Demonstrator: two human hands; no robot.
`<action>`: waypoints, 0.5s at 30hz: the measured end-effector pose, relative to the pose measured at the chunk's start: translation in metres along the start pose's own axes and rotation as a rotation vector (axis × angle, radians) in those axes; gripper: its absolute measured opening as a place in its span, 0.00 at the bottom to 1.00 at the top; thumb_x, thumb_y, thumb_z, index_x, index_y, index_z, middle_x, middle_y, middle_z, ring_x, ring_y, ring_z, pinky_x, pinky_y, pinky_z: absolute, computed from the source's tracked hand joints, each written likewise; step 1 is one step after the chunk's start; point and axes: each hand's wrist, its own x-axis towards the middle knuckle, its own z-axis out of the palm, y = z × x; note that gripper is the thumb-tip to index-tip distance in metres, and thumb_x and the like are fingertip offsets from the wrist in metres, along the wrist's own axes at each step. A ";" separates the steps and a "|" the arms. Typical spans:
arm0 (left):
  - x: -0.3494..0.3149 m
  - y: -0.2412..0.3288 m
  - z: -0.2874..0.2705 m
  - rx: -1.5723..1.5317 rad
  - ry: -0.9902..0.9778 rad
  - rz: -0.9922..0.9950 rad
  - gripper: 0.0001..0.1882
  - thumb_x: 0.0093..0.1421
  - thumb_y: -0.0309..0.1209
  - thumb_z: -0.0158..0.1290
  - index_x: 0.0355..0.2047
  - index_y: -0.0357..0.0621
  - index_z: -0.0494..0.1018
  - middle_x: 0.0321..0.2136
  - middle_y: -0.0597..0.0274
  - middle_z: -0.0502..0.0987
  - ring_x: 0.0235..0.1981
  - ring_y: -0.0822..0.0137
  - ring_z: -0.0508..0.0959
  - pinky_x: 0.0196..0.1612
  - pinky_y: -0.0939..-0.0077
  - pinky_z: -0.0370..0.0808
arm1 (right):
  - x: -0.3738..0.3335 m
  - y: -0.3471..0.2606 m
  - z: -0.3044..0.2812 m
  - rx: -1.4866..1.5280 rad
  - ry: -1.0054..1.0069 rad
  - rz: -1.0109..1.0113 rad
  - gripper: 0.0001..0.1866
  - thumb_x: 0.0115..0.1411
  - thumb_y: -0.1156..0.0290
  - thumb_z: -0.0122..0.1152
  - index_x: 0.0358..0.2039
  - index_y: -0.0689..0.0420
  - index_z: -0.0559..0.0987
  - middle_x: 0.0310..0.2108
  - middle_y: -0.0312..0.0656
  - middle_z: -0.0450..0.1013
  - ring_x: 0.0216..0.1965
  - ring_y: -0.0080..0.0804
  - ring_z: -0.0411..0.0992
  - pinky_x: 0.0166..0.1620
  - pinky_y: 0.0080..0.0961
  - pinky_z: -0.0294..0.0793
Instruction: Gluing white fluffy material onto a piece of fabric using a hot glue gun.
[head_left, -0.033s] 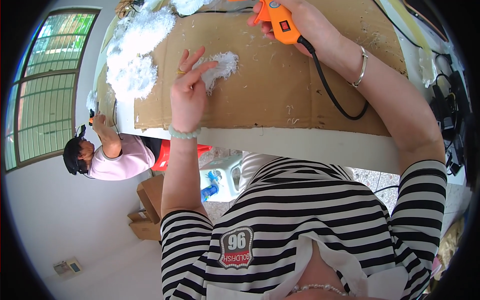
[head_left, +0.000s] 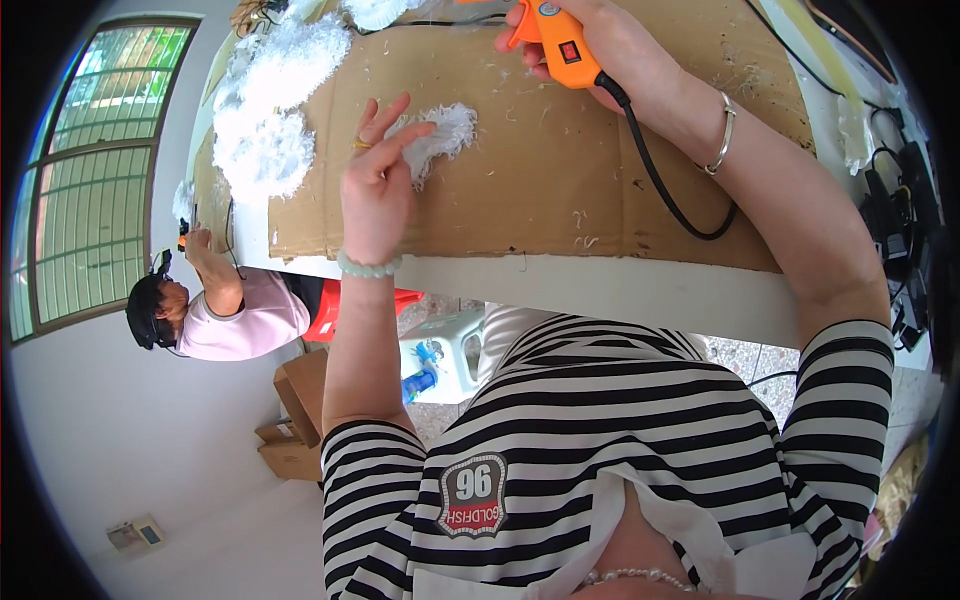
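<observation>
My left hand [head_left: 378, 190], with a ring and a pale green bead bracelet, is over the cardboard at the left of centre. Its thumb and forefinger close around the edge of a small white fringed piece [head_left: 450, 135], while the other fingers are raised and spread. Part of that piece is hidden behind the fingers. At the top, my right hand [head_left: 625, 50] is wrapped round an orange hot glue gun [head_left: 568, 55] with a red switch. Its front end lies beyond the upper edge of the view. A black cord hangs from the handle.
A cardboard sheet [head_left: 560, 190] with scraps of glue and fibre covers the white table [head_left: 600, 285]. White fluffy pieces [head_left: 265, 140] are heaped at the left. Black cables and adapters [head_left: 900, 230] sit at the right edge. Another person [head_left: 245, 315] works at the far left. Below is a pale stool [head_left: 450, 350].
</observation>
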 end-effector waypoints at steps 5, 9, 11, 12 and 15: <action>-0.011 0.021 0.005 0.534 -0.039 0.200 0.25 0.47 0.12 0.44 0.41 0.49 0.79 0.54 0.59 0.73 0.63 0.45 0.61 0.62 0.50 0.58 | 0.002 0.001 -0.003 -0.032 -0.046 -0.017 0.22 0.69 0.51 0.40 0.36 0.58 0.72 0.29 0.44 0.75 0.25 0.27 0.73 0.30 0.22 0.75; -0.012 0.012 0.007 0.441 -0.058 0.120 0.24 0.47 0.12 0.45 0.42 0.48 0.79 0.53 0.60 0.73 0.63 0.45 0.61 0.62 0.49 0.57 | -0.003 -0.002 0.002 -0.066 -0.013 -0.016 0.23 0.69 0.51 0.39 0.36 0.59 0.73 0.29 0.45 0.76 0.25 0.27 0.73 0.30 0.22 0.75; -0.013 0.008 0.004 0.307 -0.054 0.087 0.24 0.48 0.12 0.45 0.41 0.47 0.78 0.54 0.60 0.73 0.62 0.45 0.61 0.62 0.49 0.57 | -0.004 -0.001 0.002 -0.058 -0.011 -0.014 0.23 0.69 0.51 0.39 0.36 0.58 0.73 0.29 0.45 0.76 0.25 0.27 0.73 0.31 0.22 0.75; -0.014 0.005 0.002 0.147 -0.011 0.030 0.23 0.48 0.12 0.45 0.41 0.47 0.78 0.54 0.60 0.72 0.63 0.45 0.61 0.62 0.49 0.57 | -0.004 -0.001 0.002 -0.049 -0.007 -0.010 0.23 0.69 0.51 0.39 0.36 0.58 0.73 0.29 0.45 0.76 0.25 0.27 0.73 0.31 0.22 0.75; -0.018 0.002 -0.003 0.022 0.032 -0.006 0.23 0.48 0.12 0.44 0.41 0.46 0.78 0.55 0.59 0.72 0.63 0.44 0.61 0.62 0.49 0.57 | -0.002 0.000 0.001 -0.056 -0.021 -0.007 0.23 0.69 0.51 0.39 0.36 0.58 0.73 0.29 0.44 0.76 0.25 0.27 0.73 0.31 0.23 0.75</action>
